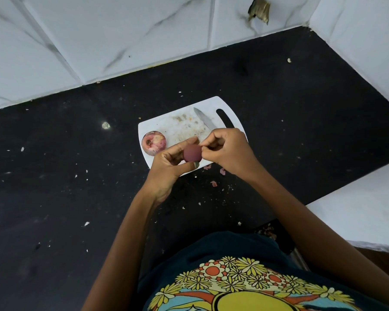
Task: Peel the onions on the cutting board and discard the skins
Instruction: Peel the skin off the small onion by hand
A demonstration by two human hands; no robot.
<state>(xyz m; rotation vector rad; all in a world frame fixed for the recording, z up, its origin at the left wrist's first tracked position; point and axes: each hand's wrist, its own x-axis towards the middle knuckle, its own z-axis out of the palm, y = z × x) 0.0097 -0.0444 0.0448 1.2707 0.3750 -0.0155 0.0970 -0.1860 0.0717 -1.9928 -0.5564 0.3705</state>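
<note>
Left hand grips onion, right hand pinches its edge — knife handle hidden.

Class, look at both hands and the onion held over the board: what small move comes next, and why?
Probably pull the skin away: the right hand pinches at the edge of the held onion, which the left hand steadies above the cutting board.
</note>
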